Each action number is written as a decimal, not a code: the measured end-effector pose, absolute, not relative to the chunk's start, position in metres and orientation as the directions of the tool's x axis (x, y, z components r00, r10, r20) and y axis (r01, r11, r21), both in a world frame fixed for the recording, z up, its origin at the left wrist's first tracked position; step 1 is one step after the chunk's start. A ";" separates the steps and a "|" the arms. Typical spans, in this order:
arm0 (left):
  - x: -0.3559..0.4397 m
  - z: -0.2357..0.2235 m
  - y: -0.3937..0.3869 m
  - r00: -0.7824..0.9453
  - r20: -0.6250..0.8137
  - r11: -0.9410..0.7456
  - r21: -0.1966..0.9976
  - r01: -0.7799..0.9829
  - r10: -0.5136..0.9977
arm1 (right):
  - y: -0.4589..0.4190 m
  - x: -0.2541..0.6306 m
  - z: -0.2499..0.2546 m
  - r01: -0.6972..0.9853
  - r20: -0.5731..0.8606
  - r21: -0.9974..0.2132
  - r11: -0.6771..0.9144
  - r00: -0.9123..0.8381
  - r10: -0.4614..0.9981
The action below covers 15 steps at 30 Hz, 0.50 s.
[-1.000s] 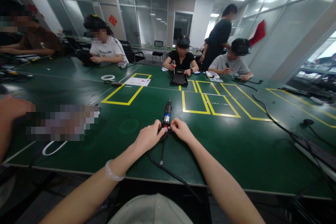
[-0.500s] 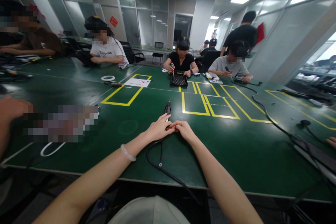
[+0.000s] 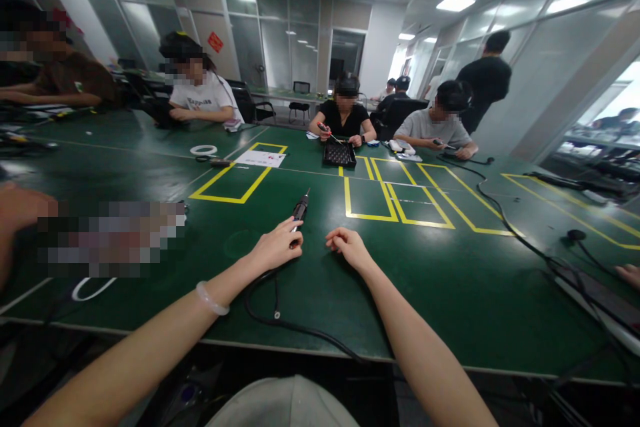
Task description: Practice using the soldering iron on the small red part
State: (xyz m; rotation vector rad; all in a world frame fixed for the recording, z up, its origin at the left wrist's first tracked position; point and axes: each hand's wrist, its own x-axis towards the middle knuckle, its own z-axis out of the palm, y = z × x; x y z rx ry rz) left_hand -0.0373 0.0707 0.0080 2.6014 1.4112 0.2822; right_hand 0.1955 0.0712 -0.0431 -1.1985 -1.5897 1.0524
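An electric screwdriver (image 3: 301,207) lies low over the green table (image 3: 425,280), its bit pointing away from me and slightly right. My left hand (image 3: 275,245) is wrapped round its rear part, which the fingers mostly hide. From its back end a black cable (image 3: 300,327) loops toward the table's front edge, with a thinner lead ending in a small ring. To the right, apart from the tool, my right hand (image 3: 347,247) rests at the table with its fingers curled; I cannot make out anything in them.
Yellow tape rectangles (image 3: 373,217) mark the table. A white sheet (image 3: 260,159) and a roll of white tape (image 3: 203,149) lie farther left. Across the table a co-worker holds a screwdriver over a black tray (image 3: 340,155). Black cables and a power strip (image 3: 595,300) lie at the right.
My left hand closed round the screwdriver and shifted it left, turning its tip slightly right. My right hand, earlier at the tool's back end, is now apart from it.
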 end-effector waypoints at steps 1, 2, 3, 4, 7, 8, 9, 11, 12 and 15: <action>-0.048 0.009 0.072 0.527 0.077 -0.529 0.231 0.816 0.846 | 0.071 0.195 -0.043 0.256 0.138 -0.950 0.180 -0.173 0.975; -0.059 0.009 0.074 0.519 0.069 -0.520 0.225 0.824 0.852 | 0.071 0.195 -0.043 0.262 0.135 -0.948 0.179 -0.178 0.975; -0.071 0.008 0.076 0.510 0.062 -0.511 0.217 0.832 0.858 | 0.071 0.195 -0.043 0.267 0.135 -0.946 0.181 -0.183 0.974; -0.083 0.008 0.079 0.500 0.056 -0.500 0.208 0.841 0.864 | 0.071 0.195 -0.043 0.273 0.136 -0.944 0.184 -0.185 0.973; -0.124 0.006 0.091 0.467 0.043 -0.466 0.180 0.866 0.883 | 0.070 0.194 -0.044 0.283 0.141 -0.940 0.191 -0.189 0.972; -0.138 0.006 0.095 0.456 0.039 -0.455 0.171 0.874 0.889 | 0.070 0.194 -0.044 0.283 0.141 -0.940 0.192 -0.191 0.971; -0.152 0.005 0.099 0.446 0.034 -0.445 0.163 0.880 0.894 | 0.071 0.194 -0.045 0.283 0.141 -0.940 0.192 -0.193 0.971; -0.177 0.006 0.107 0.431 0.020 -0.429 0.149 0.891 0.902 | 0.071 0.194 -0.046 0.285 0.141 -0.939 0.194 -0.197 0.970; -0.189 0.007 0.110 0.428 0.017 -0.426 0.142 0.893 0.903 | 0.071 0.194 -0.046 0.287 0.141 -0.938 0.195 -0.199 0.970; -0.215 0.009 0.115 0.424 0.020 -0.424 0.107 0.900 0.905 | 0.071 0.194 -0.047 0.288 0.138 -0.937 0.195 -0.205 0.969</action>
